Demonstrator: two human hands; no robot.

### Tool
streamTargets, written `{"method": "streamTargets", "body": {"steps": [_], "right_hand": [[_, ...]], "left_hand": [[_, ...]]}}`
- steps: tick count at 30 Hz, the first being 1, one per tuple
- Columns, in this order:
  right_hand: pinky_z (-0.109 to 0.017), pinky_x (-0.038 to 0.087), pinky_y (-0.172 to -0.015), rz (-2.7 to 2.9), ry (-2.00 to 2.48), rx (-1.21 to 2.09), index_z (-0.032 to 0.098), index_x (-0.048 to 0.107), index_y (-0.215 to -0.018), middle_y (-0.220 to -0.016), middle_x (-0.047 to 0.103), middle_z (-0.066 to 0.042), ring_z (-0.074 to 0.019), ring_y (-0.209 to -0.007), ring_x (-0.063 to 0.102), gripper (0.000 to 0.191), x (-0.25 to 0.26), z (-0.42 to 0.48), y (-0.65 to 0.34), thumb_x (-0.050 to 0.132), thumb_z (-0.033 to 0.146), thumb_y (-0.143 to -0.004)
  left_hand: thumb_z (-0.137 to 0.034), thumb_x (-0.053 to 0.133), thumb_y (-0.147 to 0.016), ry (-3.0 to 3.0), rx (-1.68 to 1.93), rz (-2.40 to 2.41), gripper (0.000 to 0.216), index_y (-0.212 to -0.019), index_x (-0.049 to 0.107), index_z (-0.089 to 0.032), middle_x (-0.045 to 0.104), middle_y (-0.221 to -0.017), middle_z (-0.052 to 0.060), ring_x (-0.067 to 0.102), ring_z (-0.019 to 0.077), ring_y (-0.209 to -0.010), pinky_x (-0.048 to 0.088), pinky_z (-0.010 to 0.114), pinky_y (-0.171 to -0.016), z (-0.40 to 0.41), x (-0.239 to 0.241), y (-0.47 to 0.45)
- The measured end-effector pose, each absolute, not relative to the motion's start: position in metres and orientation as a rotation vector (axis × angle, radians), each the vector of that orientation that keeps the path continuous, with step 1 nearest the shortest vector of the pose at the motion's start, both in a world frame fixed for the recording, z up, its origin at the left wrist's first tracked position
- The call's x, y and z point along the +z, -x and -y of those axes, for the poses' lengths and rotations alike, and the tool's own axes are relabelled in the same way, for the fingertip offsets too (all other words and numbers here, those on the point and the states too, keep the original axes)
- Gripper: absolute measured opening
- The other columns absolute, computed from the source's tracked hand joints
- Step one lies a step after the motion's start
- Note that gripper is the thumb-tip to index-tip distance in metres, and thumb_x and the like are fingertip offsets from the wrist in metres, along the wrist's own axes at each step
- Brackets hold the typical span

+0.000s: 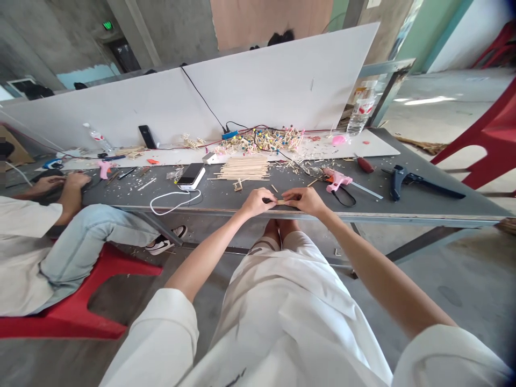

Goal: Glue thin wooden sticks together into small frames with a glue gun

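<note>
At the table's near edge, my left hand (259, 202) and my right hand (305, 200) face each other. Both are closed, pinching the ends of short thin wooden sticks (281, 202) that bridge the gap between them. How many sticks there are is too small to tell. A small piece built of wooden sticks (237, 185) sits just beyond my left hand. Behind it lies a neat row of long wooden sticks (244, 168). A pink glue gun (337, 181) rests to the right of my right hand, with a pale glue stick in its back end.
A heap of coloured-tip sticks (266, 140) lies against the white board (258, 102). A power bank (191, 176) with a white cable is on the left. Cutting pliers (419, 183), a red-handled tool (364, 164) and a water bottle (362, 107) stand right. A co-worker (36, 236) sits left.
</note>
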State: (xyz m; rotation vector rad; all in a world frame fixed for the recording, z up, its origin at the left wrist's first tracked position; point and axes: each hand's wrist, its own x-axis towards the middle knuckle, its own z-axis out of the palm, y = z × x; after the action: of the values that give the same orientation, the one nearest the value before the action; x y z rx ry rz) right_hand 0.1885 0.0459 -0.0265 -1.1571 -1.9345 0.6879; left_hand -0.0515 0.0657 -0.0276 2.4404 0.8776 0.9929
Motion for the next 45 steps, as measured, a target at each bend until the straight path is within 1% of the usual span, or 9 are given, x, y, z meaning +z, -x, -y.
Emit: {"method": "streamTargets", "body": {"steps": [5, 11, 15, 20, 25, 29, 36, 39, 45], "right_hand": [[-0.03, 0.059, -0.082, 1.898, 1.167, 0.722, 0.022, 0.081, -0.096, -0.087, 0.082, -0.002, -0.0216, -0.084, 0.077, 0.021, -0.028, -0.045, -0.187, 0.077, 0.019, -0.075], [-0.029, 0.06, -0.081, 1.88, 1.132, 0.761, 0.021, 0.081, -0.092, -0.085, 0.081, -0.003, -0.0214, -0.082, 0.077, 0.02, -0.028, -0.047, -0.186, 0.078, 0.018, -0.073], [-0.029, 0.06, -0.077, 1.86, 1.131, 0.812, 0.02, 0.081, -0.092, -0.085, 0.081, -0.003, -0.0216, -0.081, 0.077, 0.021, -0.029, -0.051, -0.188, 0.079, 0.02, -0.071], [-0.029, 0.061, -0.076, 1.842, 1.097, 0.891, 0.019, 0.081, -0.09, -0.083, 0.081, -0.005, -0.023, -0.08, 0.078, 0.022, -0.031, -0.057, -0.19, 0.082, 0.024, -0.068], [-0.031, 0.061, -0.076, 1.829, 1.074, 0.915, 0.02, 0.081, -0.089, -0.083, 0.081, -0.006, -0.0244, -0.081, 0.078, 0.023, -0.034, -0.059, -0.191, 0.082, 0.027, -0.068], [-0.031, 0.061, -0.076, 1.83, 1.067, 0.927, 0.02, 0.081, -0.089, -0.082, 0.081, -0.006, -0.0244, -0.081, 0.077, 0.023, -0.036, -0.06, -0.192, 0.081, 0.027, -0.068], [-0.032, 0.061, -0.078, 1.848, 1.015, 0.97, 0.019, 0.08, -0.095, -0.089, 0.081, -0.007, -0.0237, -0.082, 0.077, 0.031, -0.033, -0.061, -0.195, 0.083, 0.033, -0.068], [-0.032, 0.061, -0.078, 1.844, 1.001, 1.008, 0.019, 0.08, -0.1, -0.091, 0.081, -0.007, -0.0234, -0.084, 0.076, 0.034, -0.031, -0.062, -0.196, 0.082, 0.035, -0.069], [-0.029, 0.055, -0.072, 1.884, 1.092, 0.817, 0.019, 0.081, -0.099, -0.09, 0.081, -0.006, -0.0209, -0.078, 0.072, 0.029, -0.029, -0.059, -0.194, 0.073, 0.038, -0.079]], "left_hand": [[-0.019, 0.075, -0.083, -2.449, 0.95, -0.924, 0.009, -0.084, 0.083, -0.024, 0.079, -0.09, 0.005, 0.071, 0.0199, -0.091, 0.054, 0.033, -0.087, -0.067, -0.026, 0.051], [-0.019, 0.079, -0.08, -2.369, 0.923, -0.956, 0.006, -0.082, 0.083, -0.022, 0.079, -0.09, 0.006, 0.073, 0.0199, -0.091, 0.055, 0.03, -0.083, -0.066, -0.021, 0.05], [-0.014, 0.076, -0.079, -2.356, 0.927, -0.908, 0.011, -0.087, 0.083, -0.02, 0.079, -0.093, 0.007, 0.074, 0.0185, -0.086, 0.053, 0.028, -0.077, -0.065, -0.019, 0.048], [-0.014, 0.078, -0.075, -2.222, 0.895, -1.007, 0.025, -0.1, 0.082, -0.017, 0.08, -0.092, 0.006, 0.073, 0.0162, -0.078, 0.054, 0.025, -0.074, -0.063, -0.016, 0.047], [-0.02, 0.081, -0.076, -2.231, 0.907, -0.991, 0.016, -0.092, 0.082, -0.016, 0.08, -0.09, 0.007, 0.073, 0.0167, -0.079, 0.053, 0.025, -0.072, -0.061, -0.015, 0.046], [-0.022, 0.082, -0.076, -2.182, 0.914, -1.014, 0.017, -0.092, 0.082, -0.016, 0.08, -0.086, 0.007, 0.073, 0.0176, -0.077, 0.053, 0.026, -0.071, -0.061, -0.016, 0.046], [-0.023, 0.078, -0.082, -2.299, 0.92, -0.924, 0.011, -0.09, 0.082, -0.017, 0.079, -0.089, 0.006, 0.072, 0.0171, -0.082, 0.052, 0.027, -0.078, -0.065, -0.018, 0.047], [-0.023, 0.074, -0.085, -2.285, 0.936, -0.95, 0.011, -0.091, 0.081, -0.016, 0.08, -0.092, 0.006, 0.072, 0.0174, -0.084, 0.051, 0.027, -0.078, -0.065, -0.017, 0.047], [-0.021, 0.067, -0.09, -2.271, 0.965, -1.044, 0.014, -0.091, 0.081, -0.016, 0.08, -0.092, 0.006, 0.072, 0.0179, -0.082, 0.049, 0.027, -0.072, -0.064, -0.016, 0.045]]}}
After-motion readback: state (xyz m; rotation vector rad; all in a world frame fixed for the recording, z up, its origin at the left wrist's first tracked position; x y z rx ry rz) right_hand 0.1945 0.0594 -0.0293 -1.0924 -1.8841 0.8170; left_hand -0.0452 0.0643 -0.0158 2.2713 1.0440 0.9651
